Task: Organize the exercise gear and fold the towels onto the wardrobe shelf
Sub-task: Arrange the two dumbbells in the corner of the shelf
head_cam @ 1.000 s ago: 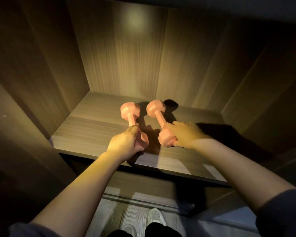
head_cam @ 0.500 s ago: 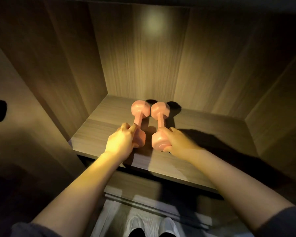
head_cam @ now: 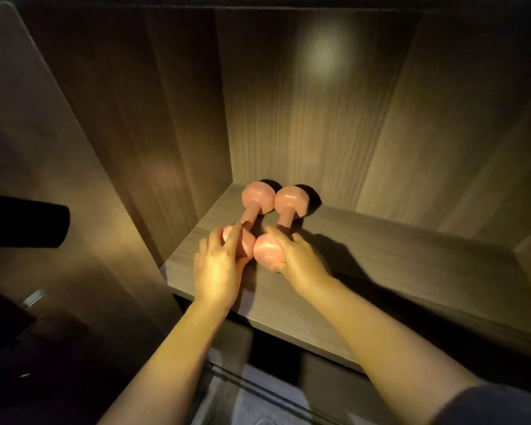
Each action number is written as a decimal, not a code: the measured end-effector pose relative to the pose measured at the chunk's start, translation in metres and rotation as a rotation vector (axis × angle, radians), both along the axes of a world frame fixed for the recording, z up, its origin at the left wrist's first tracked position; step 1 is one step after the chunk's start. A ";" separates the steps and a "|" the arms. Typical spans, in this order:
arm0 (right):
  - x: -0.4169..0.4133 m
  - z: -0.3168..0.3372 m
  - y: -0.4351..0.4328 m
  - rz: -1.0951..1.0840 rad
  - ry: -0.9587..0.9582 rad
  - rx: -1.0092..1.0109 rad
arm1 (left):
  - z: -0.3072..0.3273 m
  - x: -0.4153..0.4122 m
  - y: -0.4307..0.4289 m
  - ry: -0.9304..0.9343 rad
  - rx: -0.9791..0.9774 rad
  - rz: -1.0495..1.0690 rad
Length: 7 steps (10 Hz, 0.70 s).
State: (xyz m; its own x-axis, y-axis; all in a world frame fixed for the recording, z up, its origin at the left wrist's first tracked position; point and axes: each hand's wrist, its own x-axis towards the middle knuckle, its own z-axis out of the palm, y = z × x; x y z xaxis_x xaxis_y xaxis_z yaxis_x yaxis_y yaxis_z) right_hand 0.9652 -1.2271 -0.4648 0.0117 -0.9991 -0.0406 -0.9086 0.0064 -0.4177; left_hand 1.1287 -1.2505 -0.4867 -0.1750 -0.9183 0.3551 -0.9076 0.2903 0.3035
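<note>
Apart 1 second ago, the pink moulded left dumbbell point(head_cam: 257, 198) and right dumbbell point(head_cam: 291, 204) have been slid together, far heads touching, into the back-left corner of the wooden wardrobe shelf point(head_cam: 380, 259). Their near heads are gripped by the left hand point(head_cam: 218, 266) and right hand point(head_cam: 302, 260). The gear is judged placed.

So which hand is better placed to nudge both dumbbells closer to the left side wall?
Probably the right hand: it holds the right dumbbell from its outer side, and a push leftward would carry the touching left dumbbell along. The left hand is on the side nearer the side wall.
</note>
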 end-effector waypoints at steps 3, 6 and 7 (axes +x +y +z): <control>0.004 -0.013 -0.027 -0.016 0.130 -0.049 | -0.017 -0.004 -0.016 0.408 -0.030 -0.033; 0.017 -0.019 -0.064 0.024 0.116 -0.115 | -0.026 -0.001 -0.046 0.533 -0.002 0.099; 0.021 -0.018 -0.075 0.022 0.058 -0.114 | -0.024 0.004 -0.058 0.530 0.013 0.098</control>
State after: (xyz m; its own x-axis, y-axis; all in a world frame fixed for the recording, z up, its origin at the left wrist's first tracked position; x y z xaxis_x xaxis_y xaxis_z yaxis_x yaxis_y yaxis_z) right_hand 0.9857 -1.3019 -0.4823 0.0348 -0.9968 0.0718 -0.9306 -0.0586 -0.3614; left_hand 1.1330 -1.3087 -0.5109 0.1120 -0.9262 0.3600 -0.6513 0.2052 0.7305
